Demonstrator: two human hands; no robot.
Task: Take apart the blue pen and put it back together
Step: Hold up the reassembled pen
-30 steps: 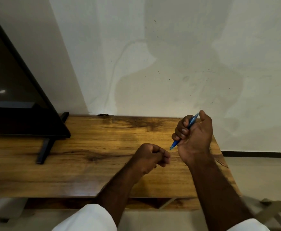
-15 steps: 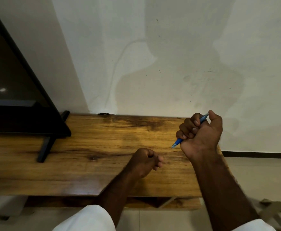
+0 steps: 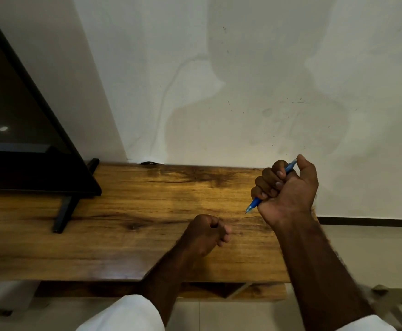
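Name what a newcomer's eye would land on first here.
First, the blue pen gripped in the right hand, fisted above the wooden table's right end, tip pointing down-left. Next, the left hand, loosely curled over the table's front middle. Then the black screen at the left.

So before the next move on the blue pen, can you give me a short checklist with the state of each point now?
1. Blue pen secured in the right hand: ok, the fist is closed around the barrel.
2. Tip end exposed for gripping: ok, it sticks out below the fist, pointing down-left.
3. Top end reachable: ok, the thumb rests at it.
4. Left hand free to help: cannot tell, its fingers are curled and may hide a small part.
5. Pen in one piece: cannot tell, the fist covers the middle.
6. Wooden table below to catch parts: ok.
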